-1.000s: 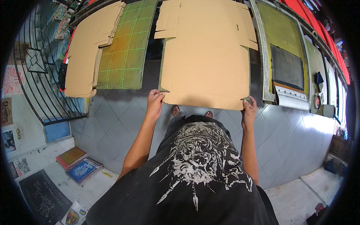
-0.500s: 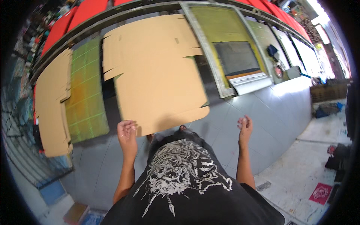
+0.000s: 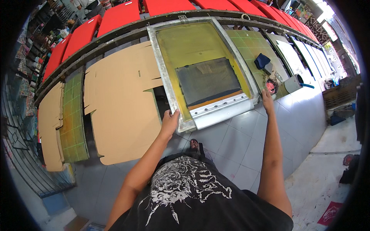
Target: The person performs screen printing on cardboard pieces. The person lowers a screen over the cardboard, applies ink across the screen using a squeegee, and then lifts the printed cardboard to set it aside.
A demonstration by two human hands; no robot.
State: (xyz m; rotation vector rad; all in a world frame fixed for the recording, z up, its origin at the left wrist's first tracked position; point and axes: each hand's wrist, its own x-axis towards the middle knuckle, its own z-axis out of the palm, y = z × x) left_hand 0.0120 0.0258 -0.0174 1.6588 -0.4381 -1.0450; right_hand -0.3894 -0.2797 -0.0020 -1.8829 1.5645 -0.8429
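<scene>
On my head feed, the left hand [image 3: 169, 123] meets the framed screen [image 3: 208, 65] at its near left corner.
Its thumb touches the rim; I cannot tell how firmly it grips. My right hand [image 3: 267, 101] is narrow, fingers together, just near of the pink-stained pot [image 3: 271, 86]; contact is unclear. The screen lies centre, right of the cardboard [image 3: 123, 104], a silvery metal squeegee [image 3: 223, 112] across its near end.

Red panels [image 3: 169, 7] are lined up along the far side. The floor [image 3: 239, 154] is laid with grey tiles and bordered at left by a black metal railing [image 3: 58, 190]. A red printed sheet [image 3: 330, 213] is seen at lower right.
</scene>
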